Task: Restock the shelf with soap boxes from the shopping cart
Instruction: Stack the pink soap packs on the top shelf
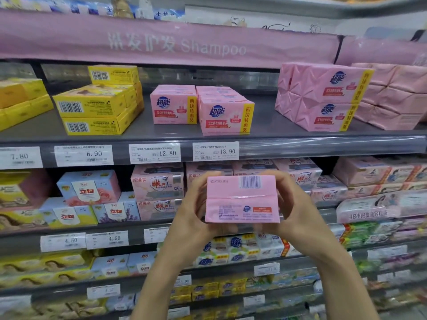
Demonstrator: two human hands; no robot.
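Observation:
I hold a pink soap box in front of the shelves, its barcode side facing me. My left hand grips its left end and my right hand grips its right end. Above it, on the grey upper shelf, stand matching pink soap boxes: two short rows in the middle and a taller stack at the right. A bare stretch of shelf lies between the middle rows and the right stack. The shopping cart is not in view.
Yellow soap boxes are stacked at the upper shelf's left. A pink "Shampoo" banner hangs above. Price tags line the shelf edge. Lower shelves are packed with blue, pink and yellow soap packs.

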